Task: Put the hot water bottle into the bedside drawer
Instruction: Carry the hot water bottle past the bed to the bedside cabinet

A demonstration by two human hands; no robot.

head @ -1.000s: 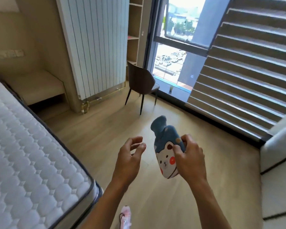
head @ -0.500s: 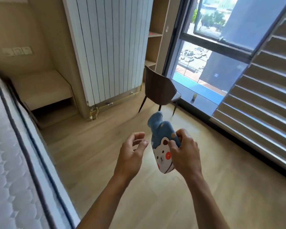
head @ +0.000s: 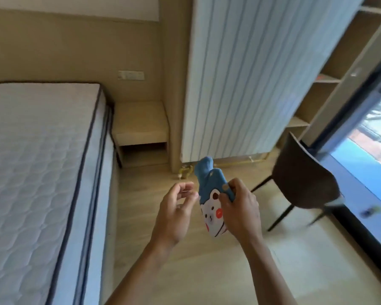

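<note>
Right hand [head: 240, 211] grips the hot water bottle [head: 209, 194] in mid-air; left hand [head: 176, 208] hangs beside it, fingers loosely curled, empty.

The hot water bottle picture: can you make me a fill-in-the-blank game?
1. The hot water bottle is held in the ____ hand.
2. The left hand holds ____.
3. The bedside table stands between the radiator and the ____.

Missing words: right; nothing; bed

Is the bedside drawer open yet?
No, shut. The bedside drawer front sits flush, nothing pulled out. The hot water bottle is in the right hand.
</note>
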